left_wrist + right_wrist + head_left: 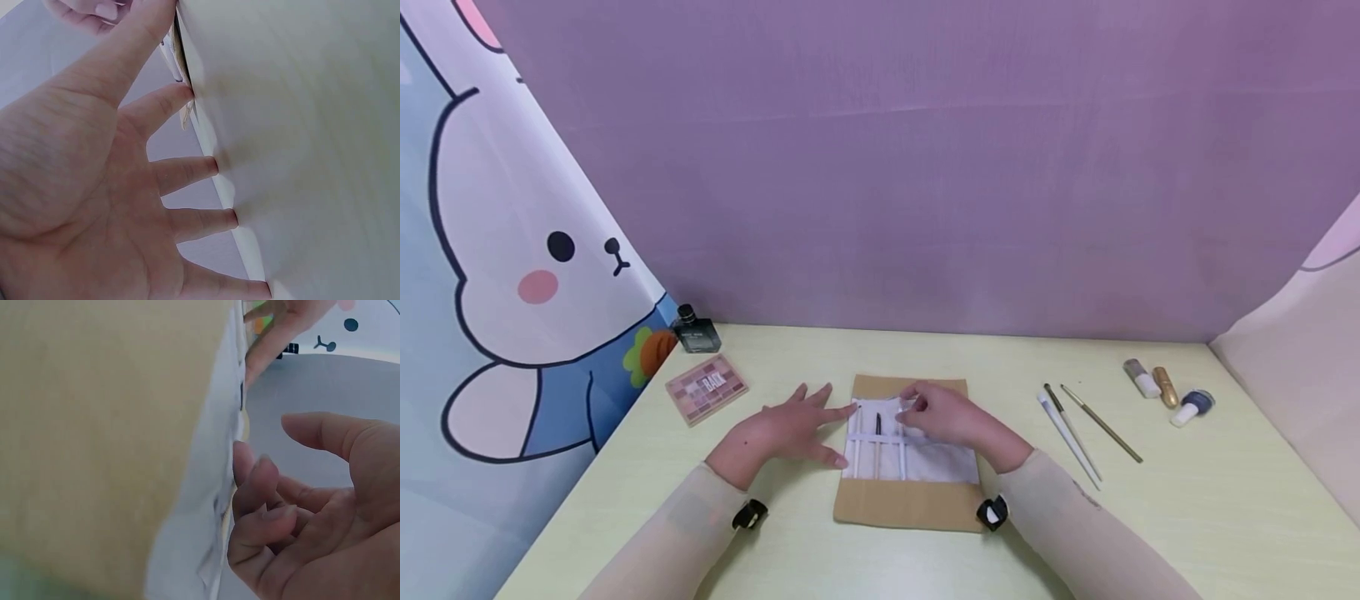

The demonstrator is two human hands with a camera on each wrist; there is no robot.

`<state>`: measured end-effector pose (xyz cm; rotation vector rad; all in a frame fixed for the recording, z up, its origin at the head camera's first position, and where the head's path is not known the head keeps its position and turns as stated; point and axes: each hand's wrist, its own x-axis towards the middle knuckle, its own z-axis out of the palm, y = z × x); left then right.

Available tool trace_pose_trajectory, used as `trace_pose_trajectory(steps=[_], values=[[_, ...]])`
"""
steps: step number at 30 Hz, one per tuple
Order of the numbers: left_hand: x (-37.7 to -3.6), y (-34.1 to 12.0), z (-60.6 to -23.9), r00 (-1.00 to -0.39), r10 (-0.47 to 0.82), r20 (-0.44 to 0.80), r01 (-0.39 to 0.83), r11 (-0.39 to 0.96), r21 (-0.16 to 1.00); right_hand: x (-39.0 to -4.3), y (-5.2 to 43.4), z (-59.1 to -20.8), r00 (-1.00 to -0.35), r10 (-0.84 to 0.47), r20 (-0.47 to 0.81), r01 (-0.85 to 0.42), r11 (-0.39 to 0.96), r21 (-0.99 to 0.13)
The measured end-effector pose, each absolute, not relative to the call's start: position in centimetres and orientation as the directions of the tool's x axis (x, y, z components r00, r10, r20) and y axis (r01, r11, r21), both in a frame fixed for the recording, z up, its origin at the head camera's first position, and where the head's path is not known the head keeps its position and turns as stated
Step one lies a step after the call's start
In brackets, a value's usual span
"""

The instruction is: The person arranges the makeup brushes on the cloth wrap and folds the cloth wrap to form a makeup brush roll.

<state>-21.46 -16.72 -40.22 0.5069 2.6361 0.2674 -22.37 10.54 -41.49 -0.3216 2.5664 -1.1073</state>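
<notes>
The left hand (782,431) lies flat on the table (1187,517), fingers spread and straight, their tips at the left edge of the pouch (910,500); the left wrist view shows the fingertips (209,165) pressed against the table surface. The right hand (943,414) rests on the upper part of the pouch, just right of the left hand, its fingers curled; in the right wrist view the fingertips (250,481) touch the white lining (200,506), but whether they pinch anything cannot be told. The pouch lies open between and under the hands, tan outside and white inside, with three brushes (877,446) tucked under its band, just below the right hand's fingers.

Right of the right hand, apart from it, three loose brushes (1075,429) lie on the table; further right are three small bottles (1165,392). Left of the left hand lies a palette (706,387), and beyond it a dark bottle (696,330).
</notes>
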Motion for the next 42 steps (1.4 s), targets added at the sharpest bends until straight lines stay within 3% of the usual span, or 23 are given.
trace_pose_trajectory(steps=[15,25,42], values=[[-21.5,-17.1,-40.4,-0.837,0.392,-0.382,0.307,0.914,0.265,-22.5,14.4,-39.2,-0.933,-0.335,-0.129,-0.129,0.649,-0.750],[-21.4,-16.9,-40.2,-0.827,0.411,-0.384,0.322,0.906,0.275,-21.9,19.4,-38.0,-0.959,-0.272,-0.076,-0.119,0.635,-0.763],[-21.5,-16.8,-40.1,-0.828,0.402,-0.390,0.318,0.911,0.263,-20.8,26.7,-39.1,-0.981,-0.175,-0.085,-0.066,0.711,-0.700]])
